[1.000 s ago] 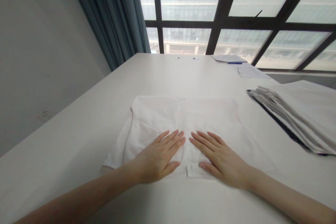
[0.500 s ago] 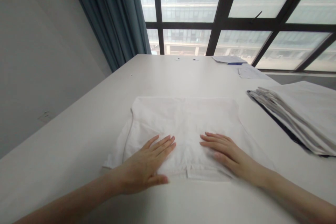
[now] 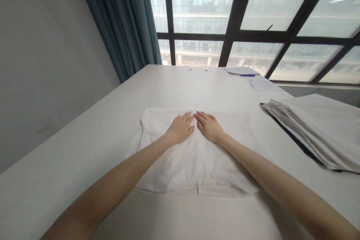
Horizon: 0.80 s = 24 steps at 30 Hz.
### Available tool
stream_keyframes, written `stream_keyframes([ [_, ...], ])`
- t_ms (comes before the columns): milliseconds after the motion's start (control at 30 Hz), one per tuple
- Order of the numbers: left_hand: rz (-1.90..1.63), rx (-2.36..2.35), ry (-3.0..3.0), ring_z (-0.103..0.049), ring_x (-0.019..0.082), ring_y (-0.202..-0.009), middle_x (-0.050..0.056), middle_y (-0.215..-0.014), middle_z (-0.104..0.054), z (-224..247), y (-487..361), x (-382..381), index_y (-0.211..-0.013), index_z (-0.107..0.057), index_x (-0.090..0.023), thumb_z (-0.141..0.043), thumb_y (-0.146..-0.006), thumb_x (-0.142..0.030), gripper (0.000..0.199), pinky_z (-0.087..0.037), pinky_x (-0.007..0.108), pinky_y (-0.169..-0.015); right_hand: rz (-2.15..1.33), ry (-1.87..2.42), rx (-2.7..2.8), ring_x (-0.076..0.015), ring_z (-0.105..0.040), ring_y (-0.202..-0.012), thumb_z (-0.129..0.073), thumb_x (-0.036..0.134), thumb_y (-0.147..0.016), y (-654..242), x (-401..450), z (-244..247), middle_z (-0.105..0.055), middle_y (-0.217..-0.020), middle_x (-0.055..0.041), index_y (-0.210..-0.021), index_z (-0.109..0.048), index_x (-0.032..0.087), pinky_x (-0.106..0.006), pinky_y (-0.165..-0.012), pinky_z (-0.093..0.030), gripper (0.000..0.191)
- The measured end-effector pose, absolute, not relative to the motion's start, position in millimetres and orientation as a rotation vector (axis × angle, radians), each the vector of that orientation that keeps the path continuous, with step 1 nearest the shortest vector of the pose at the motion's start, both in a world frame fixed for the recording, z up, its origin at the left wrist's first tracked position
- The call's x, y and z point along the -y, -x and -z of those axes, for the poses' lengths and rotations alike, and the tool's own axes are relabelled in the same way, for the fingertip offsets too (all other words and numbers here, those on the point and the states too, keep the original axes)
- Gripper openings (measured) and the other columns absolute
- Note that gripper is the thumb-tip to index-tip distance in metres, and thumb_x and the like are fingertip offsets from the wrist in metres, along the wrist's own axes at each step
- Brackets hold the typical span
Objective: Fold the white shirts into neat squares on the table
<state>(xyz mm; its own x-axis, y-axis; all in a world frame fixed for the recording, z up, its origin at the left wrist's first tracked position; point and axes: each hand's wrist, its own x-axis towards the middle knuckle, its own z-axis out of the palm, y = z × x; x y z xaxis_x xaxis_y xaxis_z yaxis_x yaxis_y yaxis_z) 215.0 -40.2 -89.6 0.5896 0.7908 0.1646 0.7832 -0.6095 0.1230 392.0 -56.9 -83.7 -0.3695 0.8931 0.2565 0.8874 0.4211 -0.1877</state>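
Observation:
A folded white garment [image 3: 182, 165] lies flat in front of me, with a slit or seam opening along its near edge and soft wrinkles across it. Near the middle of its far edge, my left hand [image 3: 181, 126] rests palm down on the cloth, fingers stretched forward. Beside it my right hand [image 3: 208, 125] also presses flat on the cloth, its fingertips close to those of the left. Neither hand grips anything. My forearms cover parts of the garment's left and right sides.
The garment is on a white table [image 3: 112, 120]. A stack of folded white cloths [image 3: 323, 127] with a dark layer underneath sits at the right. Papers [image 3: 243, 71] and a blue pen [image 3: 247, 75] lie at the far right, below the window. A blue curtain [image 3: 120, 18] hangs at the left.
Both hands have slid forward across the garment, from its nearer half to its far edge, and come closer together. The view has tilted slightly upward.

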Motion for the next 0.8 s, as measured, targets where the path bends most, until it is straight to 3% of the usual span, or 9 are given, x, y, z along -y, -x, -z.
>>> stream_keyframes([
  [367, -0.142, -1.381, -2.767, -0.014, 0.026, -0.147, 0.012, -0.159, -0.018, 92, -203, 40, -0.150, -0.025, -0.015, -0.027, -0.099, -0.047, 0.060, -0.015, 0.051, -0.117, -0.102, 1.738, 2.429, -0.0265, -0.024, -0.144, -0.022, 0.051, -0.099, -423, 50, 89, -0.028, -0.157, -0.0042, -0.151, -0.030, 0.024, -0.052, -0.114, -0.021, 0.059],
  [533, -0.070, -1.490, -2.683, -0.013, 0.029, -0.147, 0.012, -0.159, -0.017, 89, -172, 27, -0.151, -0.023, -0.015, -0.026, -0.097, -0.056, 0.068, -0.014, 0.052, -0.117, -0.094, 1.923, 2.344, -0.0269, -0.023, -0.144, -0.022, 0.052, -0.098, -471, 49, 92, -0.026, -0.158, -0.0055, -0.151, -0.030, 0.023, -0.054, -0.114, -0.021, 0.061],
  [800, 0.029, -1.841, -2.555, -0.015, 0.026, -0.147, 0.011, -0.159, -0.018, 92, -107, 5, -0.152, -0.022, -0.013, -0.023, -0.097, -0.053, 0.068, -0.014, 0.047, -0.117, 0.087, 2.164, 2.184, -0.0262, -0.029, -0.142, -0.019, 0.054, -0.097, -539, 56, 102, -0.032, -0.156, -0.0052, -0.149, -0.034, 0.024, -0.053, -0.113, -0.025, 0.062],
])
